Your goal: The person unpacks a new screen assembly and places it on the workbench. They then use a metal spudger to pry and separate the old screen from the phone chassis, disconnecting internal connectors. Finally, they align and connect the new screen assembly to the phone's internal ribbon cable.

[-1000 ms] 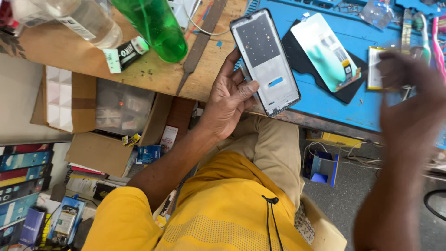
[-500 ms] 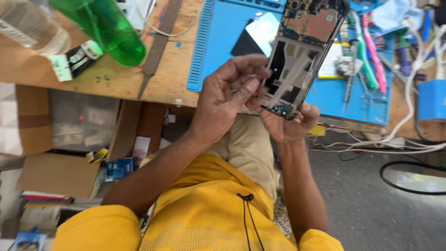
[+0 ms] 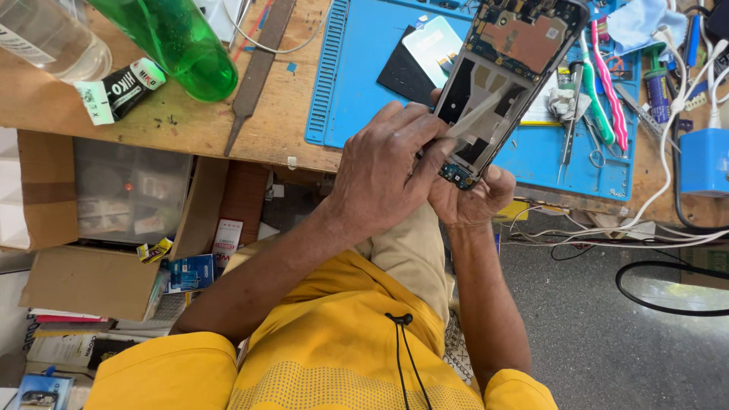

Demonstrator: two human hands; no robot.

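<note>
Here, both hands clasped around a slim, opened phone — bare copper-brown innards.

Bright, even daylight fills the scene, with no hard shadows on the counter. The green bottle glows as light passes through it, and the clear bottle shows soft highlights. A pale sheen lies on the screen panel on the blue mat. The floor at right is lit more coolly. The phone frame and both hands are sharp; there is no motion blur. Wide-lens stretching bends the counter edge and the boxes at left.
</note>
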